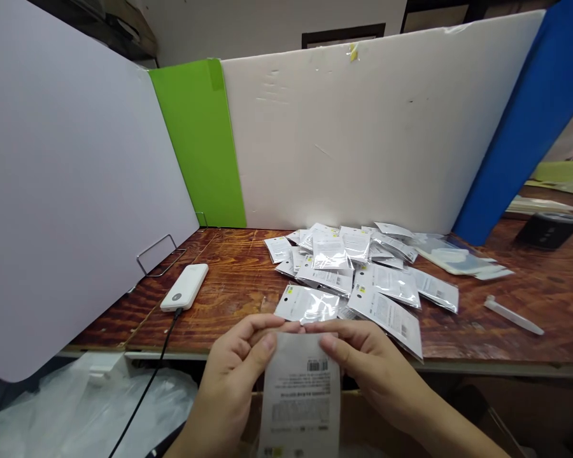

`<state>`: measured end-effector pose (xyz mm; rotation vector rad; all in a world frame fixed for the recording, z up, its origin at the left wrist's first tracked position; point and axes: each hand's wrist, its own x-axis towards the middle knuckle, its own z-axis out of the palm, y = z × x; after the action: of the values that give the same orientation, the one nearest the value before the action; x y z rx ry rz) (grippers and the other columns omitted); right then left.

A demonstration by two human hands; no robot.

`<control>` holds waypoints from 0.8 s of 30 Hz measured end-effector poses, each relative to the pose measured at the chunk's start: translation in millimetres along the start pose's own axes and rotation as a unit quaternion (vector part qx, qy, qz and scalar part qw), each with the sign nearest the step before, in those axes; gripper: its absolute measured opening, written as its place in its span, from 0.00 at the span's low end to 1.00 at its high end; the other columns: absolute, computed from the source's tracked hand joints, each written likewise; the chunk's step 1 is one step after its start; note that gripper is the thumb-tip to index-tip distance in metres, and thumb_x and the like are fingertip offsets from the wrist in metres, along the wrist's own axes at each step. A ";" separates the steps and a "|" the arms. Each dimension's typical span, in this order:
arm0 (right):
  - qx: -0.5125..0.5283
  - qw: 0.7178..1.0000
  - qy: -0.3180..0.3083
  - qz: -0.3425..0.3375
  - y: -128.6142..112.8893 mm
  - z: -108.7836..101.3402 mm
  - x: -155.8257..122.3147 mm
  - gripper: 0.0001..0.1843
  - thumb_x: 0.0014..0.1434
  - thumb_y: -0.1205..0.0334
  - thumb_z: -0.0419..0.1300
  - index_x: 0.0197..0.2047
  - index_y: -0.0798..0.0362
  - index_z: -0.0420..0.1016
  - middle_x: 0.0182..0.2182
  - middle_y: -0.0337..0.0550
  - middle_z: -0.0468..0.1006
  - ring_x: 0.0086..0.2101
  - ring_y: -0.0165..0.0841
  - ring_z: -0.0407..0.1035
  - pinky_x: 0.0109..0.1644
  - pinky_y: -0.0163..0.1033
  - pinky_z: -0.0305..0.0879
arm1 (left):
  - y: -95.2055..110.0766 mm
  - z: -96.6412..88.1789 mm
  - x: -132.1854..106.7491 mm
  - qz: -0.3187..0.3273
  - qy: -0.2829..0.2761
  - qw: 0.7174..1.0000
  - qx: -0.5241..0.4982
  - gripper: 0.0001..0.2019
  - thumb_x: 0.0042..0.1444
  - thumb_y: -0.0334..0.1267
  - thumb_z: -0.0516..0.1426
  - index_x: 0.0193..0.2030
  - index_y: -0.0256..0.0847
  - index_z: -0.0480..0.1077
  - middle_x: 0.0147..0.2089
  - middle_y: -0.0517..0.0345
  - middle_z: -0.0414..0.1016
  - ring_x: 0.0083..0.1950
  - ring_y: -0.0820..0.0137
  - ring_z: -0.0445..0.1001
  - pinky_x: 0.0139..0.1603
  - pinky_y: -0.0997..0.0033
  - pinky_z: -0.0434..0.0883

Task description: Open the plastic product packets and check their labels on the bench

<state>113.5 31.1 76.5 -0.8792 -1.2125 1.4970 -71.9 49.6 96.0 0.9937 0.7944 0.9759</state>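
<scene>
Head view: your left hand (pixel 241 366) and right hand (pixel 367 359) pinch the packet (pixel 302 401) at its far end, long axis toward you.

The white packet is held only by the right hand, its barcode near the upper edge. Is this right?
Not only the right hand: the head view shows the left hand holding the packet too. Its barcode is near the upper edge.

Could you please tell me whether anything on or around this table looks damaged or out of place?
The white back panel looks worn: short scratches mark its face, and a yellow scrap clings near its top edge. The packets lie in a loose, overlapping heap.
</scene>
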 end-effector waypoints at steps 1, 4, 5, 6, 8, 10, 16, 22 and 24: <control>0.005 1.000 -0.001 0.007 0.2 -0.7 -0.6 0.15 0.58 0.53 0.62 0.44 0.51 0.80 0.37 0.44 0.81 0.37 0.32 0.73 0.42 0.35 0.67 | 1.2 -0.4 -0.8 -0.013 -0.006 1.000 0.005 0.08 0.57 0.40 0.59 0.42 0.41 0.73 0.44 0.50 0.80 0.38 0.65 0.78 0.34 0.71 0.74; 0.042 0.999 -0.007 0.031 0.2 -2.6 -1.9 0.14 0.58 0.54 0.62 0.45 0.51 0.80 0.35 0.44 0.82 0.34 0.30 0.73 0.39 0.34 0.67 | 5.2 -4.1 0.4 -0.030 -0.019 0.999 0.017 0.08 0.57 0.39 0.59 0.42 0.40 0.72 0.43 0.50 0.80 0.40 0.65 0.78 0.37 0.71 0.74; 0.056 0.998 -0.016 0.038 0.1 -3.4 -2.2 0.14 0.58 0.54 0.62 0.45 0.52 0.80 0.35 0.44 0.82 0.34 0.30 0.73 0.39 0.34 0.67 | 6.2 -5.8 1.4 -0.030 -0.023 0.999 0.018 0.08 0.57 0.39 0.59 0.43 0.40 0.72 0.44 0.50 0.80 0.40 0.65 0.78 0.38 0.70 0.74; 0.069 0.996 -0.025 0.044 -0.1 -4.2 -2.5 0.14 0.58 0.54 0.62 0.45 0.52 0.80 0.35 0.44 0.82 0.34 0.30 0.74 0.39 0.34 0.67 | 6.9 -7.5 2.2 -0.031 -0.026 0.999 0.021 0.08 0.57 0.38 0.59 0.43 0.40 0.72 0.44 0.50 0.80 0.40 0.65 0.78 0.38 0.70 0.74; 0.079 0.995 -0.043 0.051 -0.2 -6.2 -3.4 0.14 0.58 0.55 0.62 0.44 0.53 0.80 0.36 0.45 0.82 0.35 0.31 0.74 0.40 0.34 0.68 | 7.5 -10.4 3.4 -0.027 -0.031 0.999 0.034 0.09 0.57 0.38 0.59 0.44 0.40 0.72 0.44 0.49 0.80 0.41 0.64 0.78 0.39 0.70 0.74; 0.060 0.996 -0.043 0.051 0.1 -8.3 -3.8 0.15 0.58 0.54 0.62 0.44 0.54 0.80 0.37 0.47 0.81 0.35 0.32 0.74 0.41 0.35 0.68 | 7.4 -12.5 3.8 -0.023 -0.039 0.997 0.055 0.10 0.57 0.38 0.59 0.45 0.40 0.71 0.45 0.47 0.80 0.42 0.63 0.78 0.40 0.70 0.74; 0.000 0.999 -0.012 0.031 1.1 -12.1 0.2 0.15 0.57 0.53 0.62 0.43 0.51 0.81 0.35 0.45 0.82 0.33 0.32 0.74 0.39 0.36 0.68 | 6.3 -15.8 5.9 -0.008 -0.059 0.994 0.093 0.12 0.58 0.38 0.58 0.49 0.41 0.71 0.47 0.48 0.80 0.44 0.61 0.78 0.43 0.67 0.74; -0.059 0.997 -0.032 -0.042 -1.5 -15.7 1.0 0.12 0.59 0.60 0.59 0.45 0.46 0.80 0.43 0.42 0.81 0.42 0.35 0.75 0.47 0.40 0.69 | 6.1 -20.7 8.4 0.058 -0.042 0.984 0.161 0.09 0.56 0.37 0.59 0.43 0.47 0.78 0.44 0.54 0.82 0.47 0.62 0.78 0.46 0.70 0.73; -0.078 0.995 -0.020 -0.064 -1.3 -16.5 0.2 0.12 0.58 0.63 0.59 0.44 0.44 0.81 0.42 0.41 0.82 0.41 0.35 0.75 0.45 0.39 0.70 | 5.6 -23.2 8.1 0.080 -0.041 0.977 0.192 0.08 0.54 0.35 0.60 0.38 0.48 0.80 0.42 0.55 0.82 0.46 0.63 0.78 0.47 0.71 0.73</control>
<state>129.3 35.6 73.9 -0.8606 -1.4028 1.3373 -91.1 65.5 92.3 1.4414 0.8602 0.9297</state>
